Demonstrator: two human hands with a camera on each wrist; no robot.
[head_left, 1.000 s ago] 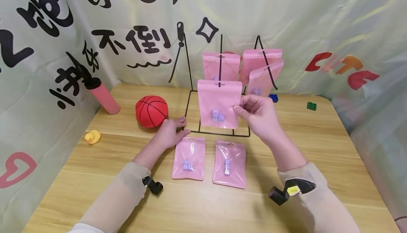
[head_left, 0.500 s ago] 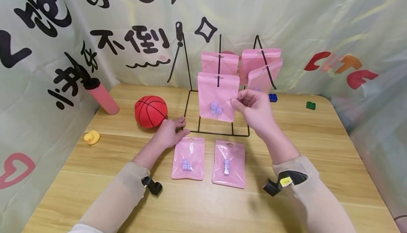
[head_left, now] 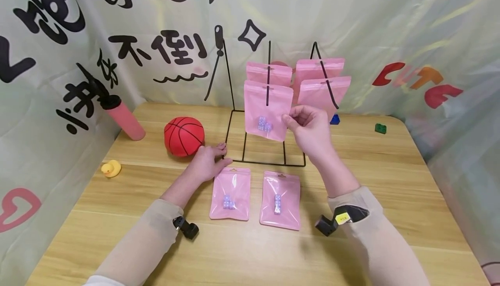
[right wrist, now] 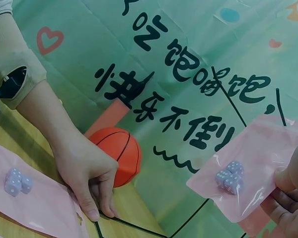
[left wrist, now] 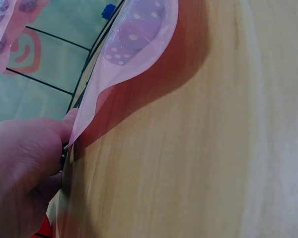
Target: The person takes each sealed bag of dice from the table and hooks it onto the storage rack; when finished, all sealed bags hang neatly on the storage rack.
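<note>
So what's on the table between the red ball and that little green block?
In the head view, between the red ball and the green block stands the black wire rack, hung with pink bags; the right hand pinches one.

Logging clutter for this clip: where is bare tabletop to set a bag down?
Free: the right side of the table, between the right hand and the green block, and the near edge below the two flat bags. Crowded: around the rack, ball and left hand.
</note>
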